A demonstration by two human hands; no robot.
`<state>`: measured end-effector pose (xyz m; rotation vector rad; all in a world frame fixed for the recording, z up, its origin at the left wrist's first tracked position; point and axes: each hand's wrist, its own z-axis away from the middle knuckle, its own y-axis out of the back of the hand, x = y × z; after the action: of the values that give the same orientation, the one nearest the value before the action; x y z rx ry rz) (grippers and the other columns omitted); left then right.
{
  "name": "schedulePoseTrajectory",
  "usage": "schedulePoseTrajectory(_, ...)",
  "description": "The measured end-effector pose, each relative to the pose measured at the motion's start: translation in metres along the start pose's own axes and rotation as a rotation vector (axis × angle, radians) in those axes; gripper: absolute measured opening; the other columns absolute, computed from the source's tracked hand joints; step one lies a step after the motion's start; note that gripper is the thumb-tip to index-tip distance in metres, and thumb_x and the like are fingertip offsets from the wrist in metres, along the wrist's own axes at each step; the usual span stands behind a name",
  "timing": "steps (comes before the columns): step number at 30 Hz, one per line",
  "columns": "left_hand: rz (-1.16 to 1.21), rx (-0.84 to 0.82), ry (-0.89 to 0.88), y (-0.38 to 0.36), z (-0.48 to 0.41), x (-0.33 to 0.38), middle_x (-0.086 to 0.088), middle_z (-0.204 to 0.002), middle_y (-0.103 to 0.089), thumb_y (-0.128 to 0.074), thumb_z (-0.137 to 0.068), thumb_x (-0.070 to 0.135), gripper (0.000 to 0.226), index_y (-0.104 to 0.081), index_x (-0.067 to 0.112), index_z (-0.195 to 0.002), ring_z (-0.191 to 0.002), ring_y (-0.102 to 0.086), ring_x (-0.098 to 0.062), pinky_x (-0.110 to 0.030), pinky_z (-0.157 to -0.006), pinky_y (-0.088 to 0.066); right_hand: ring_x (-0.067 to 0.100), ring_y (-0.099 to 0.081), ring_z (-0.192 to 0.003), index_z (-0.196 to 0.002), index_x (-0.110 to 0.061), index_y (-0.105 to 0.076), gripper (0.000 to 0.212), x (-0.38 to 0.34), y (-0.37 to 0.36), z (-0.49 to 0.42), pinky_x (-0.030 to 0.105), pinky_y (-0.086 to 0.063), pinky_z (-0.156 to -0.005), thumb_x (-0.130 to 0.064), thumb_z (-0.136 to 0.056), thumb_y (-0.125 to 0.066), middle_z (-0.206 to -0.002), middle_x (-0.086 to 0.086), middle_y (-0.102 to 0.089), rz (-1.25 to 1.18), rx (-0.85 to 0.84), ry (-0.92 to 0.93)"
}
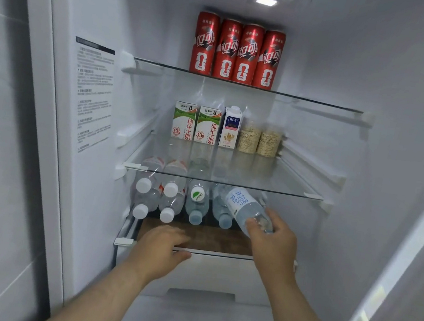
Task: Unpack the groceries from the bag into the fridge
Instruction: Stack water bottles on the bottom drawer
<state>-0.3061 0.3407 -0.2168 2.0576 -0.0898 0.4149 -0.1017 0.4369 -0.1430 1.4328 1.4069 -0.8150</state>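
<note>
The fridge stands open in front of me. My right hand (273,238) grips the cap end of a clear water bottle (245,208) with a white and blue label, lying tilted at the right of the lower shelf (220,241). Several water bottles (169,200) lie stacked on that shelf to its left, caps facing me. My left hand (162,246) rests on the shelf's front edge, fingers flat on top and thumb under the rim. No grocery bag is in view.
Several red cans (238,51) stand on the top glass shelf. The middle glass shelf (229,183) carries two milk cartons (195,123), a white carton (231,127) and two jars of oats (259,140). A white drawer (202,293) sits below the lower shelf.
</note>
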Motion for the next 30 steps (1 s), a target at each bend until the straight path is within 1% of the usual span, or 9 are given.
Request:
schedulePoseTrajectory(5,0.006,-0.016,0.014,-0.001,0.0,-0.001,0.012,-0.129,-0.062,-0.061,-0.09,0.048,0.039,-0.067,0.029,-0.123,-0.122,-0.053,-0.011,-0.025,-0.102,-0.04,0.005,-0.058,-0.09,-0.13,-0.022,-0.058,0.045,-0.001,-0.013,-0.009,0.007,-0.042,-0.062,-0.021,-0.087,-0.072,-0.116,-0.003,-0.062,0.018,-0.017,0.008)
schedulePoseTrajectory(9,0.007,-0.022,0.013,0.001,0.0,-0.001,0.01,-0.123,-0.065,-0.063,-0.089,0.046,0.036,-0.069,0.026,-0.119,-0.117,-0.055,-0.012,-0.026,-0.098,-0.042,-0.002,-0.053,-0.078,-0.119,-0.024,-0.056,0.036,-0.002,-0.024,-0.02,0.007,-0.037,-0.057,-0.021,-0.087,-0.072,-0.105,-0.006,-0.057,0.059,-0.059,0.025)
schedulePoseTrajectory(13,0.016,-0.017,0.024,0.0,0.0,-0.001,0.011,-0.131,-0.061,-0.063,-0.089,0.047,0.04,-0.066,0.028,-0.125,-0.124,-0.051,-0.011,-0.025,-0.104,-0.038,0.014,-0.057,-0.098,-0.133,-0.018,-0.052,0.05,-0.002,-0.033,-0.029,0.019,-0.045,-0.069,-0.027,-0.087,-0.071,-0.119,0.0,-0.059,0.111,-0.129,0.012)
schedulePoseTrajectory(16,0.017,-0.021,0.016,-0.001,0.0,-0.002,0.012,-0.13,-0.061,-0.062,-0.089,0.048,0.041,-0.066,0.028,-0.125,-0.123,-0.052,-0.01,-0.025,-0.104,-0.039,0.013,-0.057,-0.095,-0.133,-0.016,-0.053,0.049,0.001,-0.037,-0.034,0.011,-0.041,-0.062,-0.022,-0.088,-0.07,-0.116,-0.003,-0.06,0.152,-0.238,0.007)
schedulePoseTrajectory(18,0.021,-0.026,0.016,-0.002,-0.001,-0.003,0.014,-0.128,-0.062,-0.062,-0.088,0.05,0.041,-0.067,0.03,-0.123,-0.121,-0.053,-0.009,-0.026,-0.103,-0.041,0.015,-0.061,-0.102,-0.138,-0.016,-0.052,0.056,0.003,-0.04,-0.038,0.014,-0.045,-0.066,-0.02,-0.086,-0.07,-0.123,0.001,-0.062,0.168,-0.287,0.001)
schedulePoseTrajectory(21,0.013,-0.022,0.018,-0.004,-0.001,-0.004,0.015,-0.129,-0.061,-0.061,-0.088,0.051,0.041,-0.066,0.031,-0.124,-0.122,-0.052,-0.008,-0.025,-0.103,-0.04,0.015,-0.058,-0.101,-0.14,-0.022,-0.048,0.058,0.001,-0.043,-0.041,0.014,-0.044,-0.062,-0.02,-0.086,-0.069,-0.125,0.001,-0.06,0.161,-0.299,-0.017)
schedulePoseTrajectory(24,0.012,0.002,0.008,-0.004,-0.001,-0.002,0.012,-0.126,-0.063,-0.062,-0.089,0.048,0.038,-0.068,0.027,-0.121,-0.12,-0.053,-0.009,-0.025,-0.102,-0.041,0.012,-0.055,-0.092,-0.129,-0.026,-0.047,0.05,0.0,-0.046,-0.045,0.014,-0.04,-0.054,-0.02,-0.085,-0.07,-0.12,0.0,-0.056,0.152,-0.29,-0.026)
schedulePoseTrajectory(27,0.022,0.009,-0.008,-0.002,-0.001,-0.001,0.013,-0.115,-0.066,-0.063,-0.088,0.047,0.033,-0.071,0.027,-0.114,-0.11,-0.056,-0.01,-0.026,-0.095,-0.045,0.016,-0.051,-0.099,-0.123,-0.029,-0.047,0.048,0.001,-0.051,-0.047,0.013,-0.038,-0.054,-0.024,-0.083,-0.073,-0.124,0.0,-0.048,0.188,-0.278,0.011)
schedulePoseTrajectory(30,0.032,0.006,-0.011,-0.002,0.0,-0.001,0.015,-0.105,-0.066,-0.062,-0.087,0.047,0.028,-0.071,0.028,-0.106,-0.102,-0.057,-0.008,-0.028,-0.089,-0.048,0.011,-0.05,-0.093,-0.126,-0.029,-0.048,0.051,-0.002,-0.053,-0.047,0.01,-0.039,-0.051,-0.026,-0.083,-0.074,-0.122,-0.001,-0.047,0.204,-0.308,0.031)
